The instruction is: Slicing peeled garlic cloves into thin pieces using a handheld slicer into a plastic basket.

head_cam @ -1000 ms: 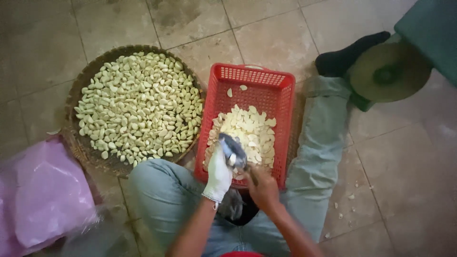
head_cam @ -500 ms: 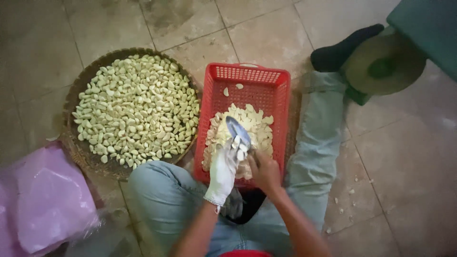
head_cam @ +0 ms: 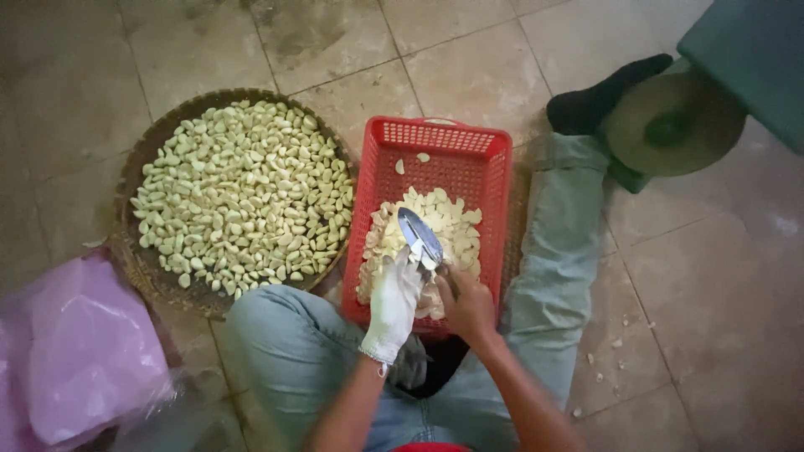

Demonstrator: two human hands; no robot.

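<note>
I sit on a tiled floor with a red plastic basket (head_cam: 469,142) between my legs, holding a pile of pale cut pieces (head_cam: 448,222). My left hand (head_cam: 394,305), in a white glove, grips a small pale piece at the basket's near edge. My bare right hand (head_cam: 467,305) grips a knife (head_cam: 419,237) whose shiny blade points up and away over the pile, close beside the gloved fingers. To the left lies a round woven tray (head_cam: 138,172) heaped with whole pale cloves (head_cam: 239,197).
A pink plastic bag (head_cam: 79,356) lies at the lower left by my knee. At the upper right stands a green weighing scale with a round pan (head_cam: 670,125), next to my dark-socked foot (head_cam: 599,100). Small scraps dot the tiles at right.
The view has shifted slightly. Both hands stay together at the basket's near edge, and the knife blade has tilted a little while working against the piece in the gloved hand.
</note>
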